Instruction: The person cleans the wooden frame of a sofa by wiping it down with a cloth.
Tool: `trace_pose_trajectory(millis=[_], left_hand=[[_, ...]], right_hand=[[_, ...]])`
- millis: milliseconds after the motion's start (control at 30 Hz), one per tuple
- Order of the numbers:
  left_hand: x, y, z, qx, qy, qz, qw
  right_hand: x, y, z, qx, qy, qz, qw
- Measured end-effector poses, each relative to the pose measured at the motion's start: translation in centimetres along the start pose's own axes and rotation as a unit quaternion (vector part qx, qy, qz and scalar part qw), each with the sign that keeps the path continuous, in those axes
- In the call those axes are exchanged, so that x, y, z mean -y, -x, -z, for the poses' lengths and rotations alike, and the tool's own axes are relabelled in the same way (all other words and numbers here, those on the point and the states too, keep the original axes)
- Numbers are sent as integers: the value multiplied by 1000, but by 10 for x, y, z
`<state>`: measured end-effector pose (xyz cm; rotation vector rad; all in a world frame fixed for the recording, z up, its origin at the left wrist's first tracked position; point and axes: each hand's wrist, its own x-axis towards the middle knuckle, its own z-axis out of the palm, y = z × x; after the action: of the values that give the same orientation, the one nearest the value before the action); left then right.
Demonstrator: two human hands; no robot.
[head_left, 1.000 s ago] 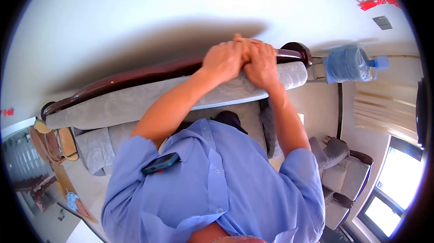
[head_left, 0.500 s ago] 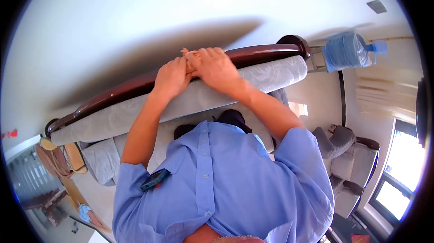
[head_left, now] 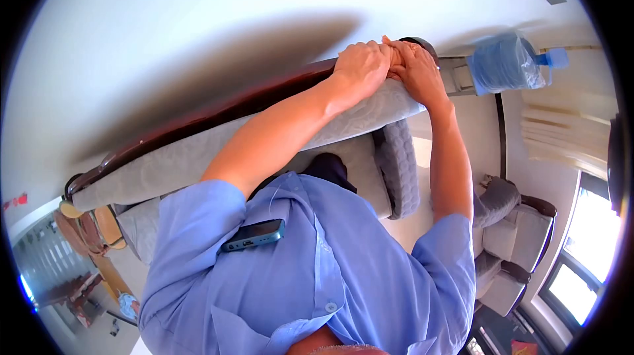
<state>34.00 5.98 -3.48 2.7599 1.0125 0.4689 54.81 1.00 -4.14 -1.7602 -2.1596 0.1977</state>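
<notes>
My left hand (head_left: 362, 68) is closed on the dark wooden top rail (head_left: 290, 76) of a sofa back, near its right end. My right hand (head_left: 422, 72) lies close against it, fingers bent over the same spot. Between the two shows a bit of orange-pink cloth (head_left: 396, 59), mostly hidden under the fingers. Below the rail runs the pale grey patterned backrest (head_left: 370, 112). A phone (head_left: 254, 235) sticks out of the chest pocket of my blue shirt.
A blue water bottle (head_left: 505, 63) in clear plastic stands beyond the rail's right end. A grey textured cushion (head_left: 401, 167) sits at the sofa's right side. Grey armchairs (head_left: 505, 233) are farther right, near a window (head_left: 581, 249). Straw-coloured hats (head_left: 109, 226) hang at left.
Both hands have slid right along the rail to near its end, the cloth piece moving with them. My body has turned, and the phone now shows more of its screen.
</notes>
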Motion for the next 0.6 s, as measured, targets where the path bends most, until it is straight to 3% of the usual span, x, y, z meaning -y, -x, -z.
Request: trace_pose_trajectory(millis=[167, 400, 467, 500, 600], left_hand=[[29, 47, 23, -4, -16, 22, 1000], [125, 220, 90, 23, -25, 186, 982], [148, 269, 97, -24, -67, 192, 979], [163, 300, 107, -65, -103, 170, 978], [199, 363, 143, -76, -173, 234, 954]], right_hand=[[40, -7, -10, -38, 51, 66, 996], [232, -47, -65, -48, 44, 207, 976], [273, -52, -99, -50, 106, 230, 966], [303, -56, -115, -49, 101, 256, 960], [365, -69, -163, -26, 35, 308, 950]])
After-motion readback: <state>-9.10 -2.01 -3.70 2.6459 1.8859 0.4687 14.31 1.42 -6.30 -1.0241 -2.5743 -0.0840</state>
